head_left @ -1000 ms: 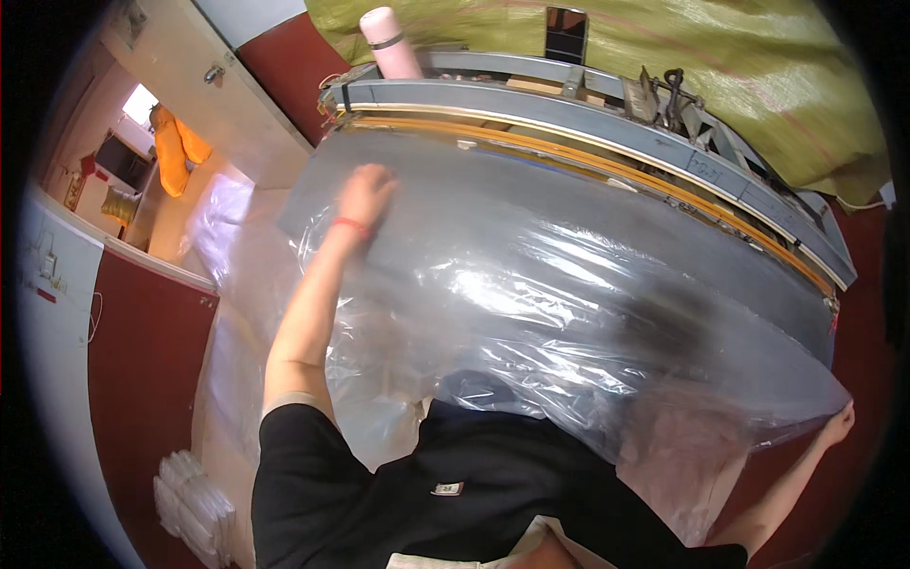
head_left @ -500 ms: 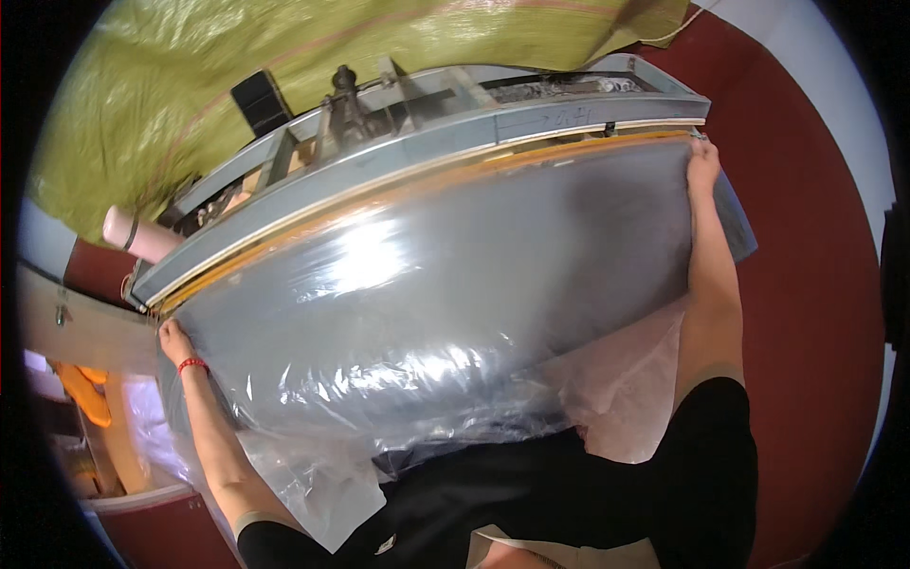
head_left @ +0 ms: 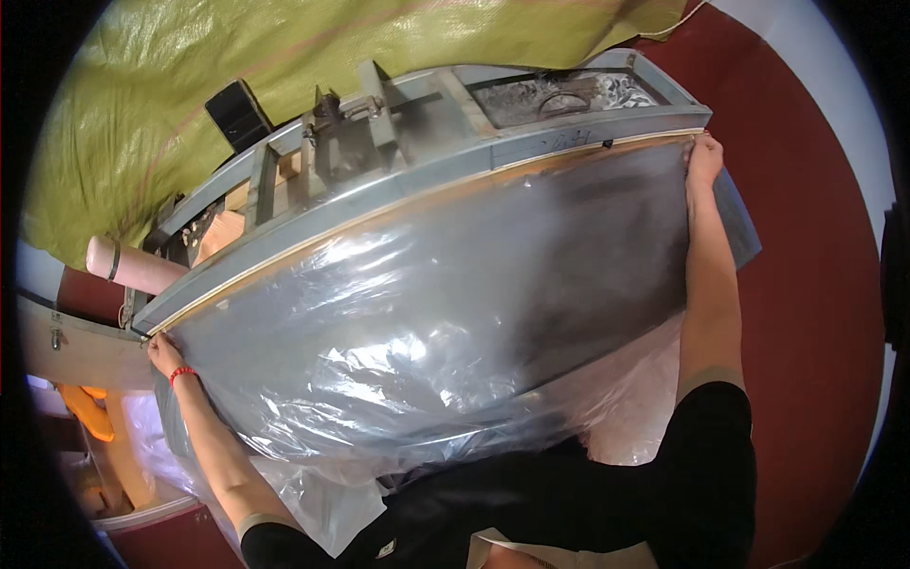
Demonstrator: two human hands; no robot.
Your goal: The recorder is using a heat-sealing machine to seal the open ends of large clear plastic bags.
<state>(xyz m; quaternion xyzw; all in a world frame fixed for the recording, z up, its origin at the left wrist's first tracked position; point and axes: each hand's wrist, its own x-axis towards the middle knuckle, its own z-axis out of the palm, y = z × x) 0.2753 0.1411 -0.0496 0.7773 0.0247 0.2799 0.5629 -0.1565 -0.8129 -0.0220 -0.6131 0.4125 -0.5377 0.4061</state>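
Clear glossy plastic sheet, grey machine, olive-green tarp

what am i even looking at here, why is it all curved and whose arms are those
This is one picture from a wide fisheye camera worn on a person's head, looking down at their own work. That lens bends straight edges, so nothing is really that curved.

The two bare arms are the wearer's own. The left hand, with a red band at the wrist, and the right hand each grip a far corner of a big clear plastic sheet, spread wide across a grey worktable.

Along the table's far edge runs a long grey metal machine with a pale strip on its front. Behind it hangs a green tarp, and a pinkish roll lies at the left.
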